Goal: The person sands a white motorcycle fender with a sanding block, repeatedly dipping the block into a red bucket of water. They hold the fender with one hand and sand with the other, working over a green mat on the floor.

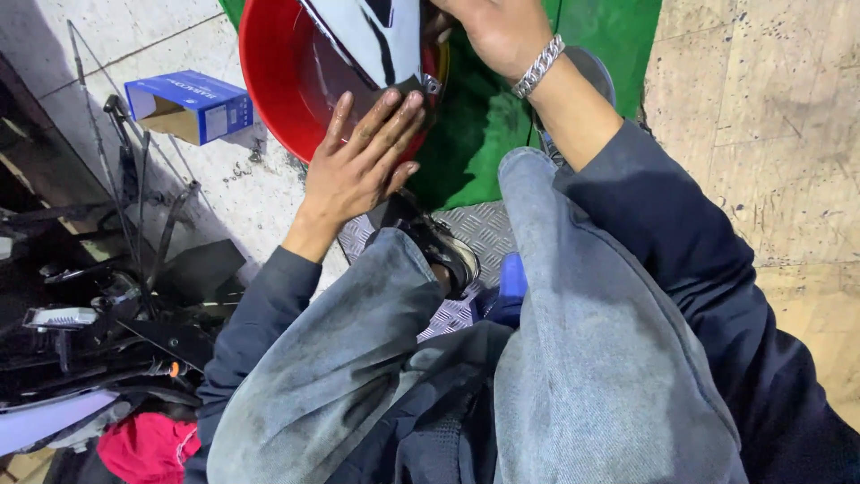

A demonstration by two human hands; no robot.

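The person crouched over their knees in faded jeans (pixel 573 358), one dark shoe (pixel 439 251) planted on a strip of ribbed metal plate (pixel 484 229).

Just past the knees, the left hand (pixel 358 166) lay flat, fingers spread and straight, pressing on the lower end of a glossy panel (pixel 372 36), white with dark markings. It was not clenched; it pinned the panel rather than gripping it. The panel sat tilted inside a red basin (pixel 278 81), its lower tip near the basin's front rim, where a small metal clip or bracket showed beside the fingertips.

The right hand (pixel 493 31), with a chain bracelet (pixel 537 64) at the wrist, reached to the panel's upper part at the top of the view. Its fingers were cut off by the frame edge, so whether it grasped the panel could not be told.

Judging by its sheen, the panel was probably moulded plastic: light, fairly stiff, yet liable to flex and crack at thin tabs, and slick if wet. The edges, held with both hands, looked the safest hold; the painted face would likely scratch.

The basin stood on a green mat (pixel 618 36). To the left lay an open blue box (pixel 188 106) on the tiled floor, with a few small screws near it. Nearer on that side lay dark parts and cables (pixel 116 269).
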